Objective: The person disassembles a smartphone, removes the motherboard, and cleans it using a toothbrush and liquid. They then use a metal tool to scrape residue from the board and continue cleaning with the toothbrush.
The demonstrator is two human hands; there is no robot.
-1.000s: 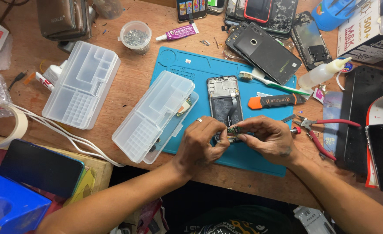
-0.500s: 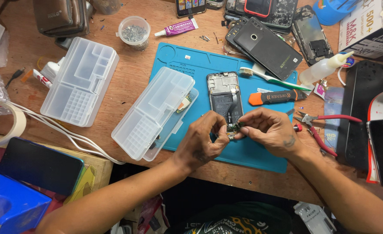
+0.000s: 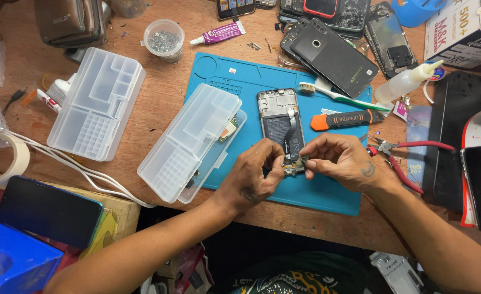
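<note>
An opened phone (image 3: 280,126) with its back off lies on the blue work mat (image 3: 235,81). My left hand (image 3: 251,177) and my right hand (image 3: 338,160) meet at the phone's near end. Together their fingertips pinch a small circuit part (image 3: 297,163) just over the phone's bottom edge. The part is mostly hidden by my fingers.
Two clear plastic sorting boxes (image 3: 194,141) (image 3: 96,103) lie left of the phone. An orange-handled opener tool (image 3: 344,120), a toothbrush (image 3: 338,97), red pliers (image 3: 404,158) and a squeeze bottle (image 3: 406,81) sit to the right. Several phones (image 3: 333,54) lie at the back. Tape roll (image 3: 3,160) at far left.
Both hands have stayed pinched on the small part and shifted slightly toward the phone's near end; the view has also shifted a little.
</note>
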